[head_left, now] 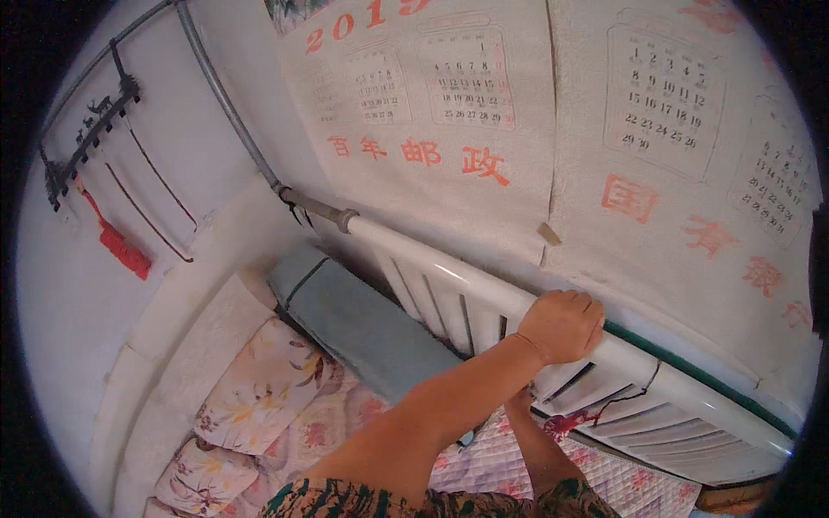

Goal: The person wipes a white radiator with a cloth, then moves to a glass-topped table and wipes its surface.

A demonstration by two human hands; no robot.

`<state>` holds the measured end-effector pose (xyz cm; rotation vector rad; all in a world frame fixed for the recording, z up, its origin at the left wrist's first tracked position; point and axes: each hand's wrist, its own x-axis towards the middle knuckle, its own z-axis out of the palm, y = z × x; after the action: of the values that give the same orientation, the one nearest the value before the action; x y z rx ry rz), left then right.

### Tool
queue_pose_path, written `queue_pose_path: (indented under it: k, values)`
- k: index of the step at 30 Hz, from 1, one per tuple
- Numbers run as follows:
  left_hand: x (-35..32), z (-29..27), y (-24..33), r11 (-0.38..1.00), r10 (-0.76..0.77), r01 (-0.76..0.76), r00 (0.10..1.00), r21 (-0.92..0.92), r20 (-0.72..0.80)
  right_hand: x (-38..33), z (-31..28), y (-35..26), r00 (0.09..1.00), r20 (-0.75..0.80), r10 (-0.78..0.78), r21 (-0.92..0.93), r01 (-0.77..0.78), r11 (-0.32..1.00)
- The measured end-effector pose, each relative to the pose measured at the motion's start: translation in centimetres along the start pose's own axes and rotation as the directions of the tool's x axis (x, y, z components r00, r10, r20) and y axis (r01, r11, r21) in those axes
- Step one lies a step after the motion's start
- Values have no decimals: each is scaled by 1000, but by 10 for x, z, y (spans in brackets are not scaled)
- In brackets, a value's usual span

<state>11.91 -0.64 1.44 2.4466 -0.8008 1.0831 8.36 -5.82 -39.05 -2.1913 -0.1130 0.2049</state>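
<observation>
My left hand (561, 326) is closed over the thick top tube of a white radiator (432, 263) that runs along the wall. Below it, my right hand (519, 401) is down by the radiator's slats. My left forearm covers most of its fingers, so whether it holds something cannot be seen. A small light-blue object (467, 439) shows just under the left forearm; its kind is unclear. Beside my right wrist, a crumpled pink-purple thing (563, 424) hangs near a dark cord (623, 398) tied round the tube.
A long grey-blue padded bolster (367, 315) lies against the radiator on the left. Floral pillows (263, 384) and a quilted floral bedspread (479, 470) cover the bed below. Paper calendars (484, 78) line the wall. A black hook rack (95, 129) holds a red brush (123, 248).
</observation>
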Motion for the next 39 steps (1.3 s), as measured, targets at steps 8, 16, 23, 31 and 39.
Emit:
queue_pose_path:
  k: [8,16,23,31,39]
  values:
    - [-1,-7,3,997,-70,68,994,30,82,-40,-101,-88,985,-84,-150,636,169,753]
    - [-10,-4,-2,991,-109,102,991,83,76,-128,-225,-215,986,-117,117,684,-6,730]
    - [3,-3,12,980,-190,176,969,97,159,-234,-309,-165,877,-469,103,520,180,835]
    - [-46,-3,22,971,-124,141,987,195,-100,-284,-432,-135,609,-776,-164,41,308,950]
    - [-33,-16,32,961,-211,179,968,213,139,-219,-509,-117,514,-586,-627,-677,115,727]
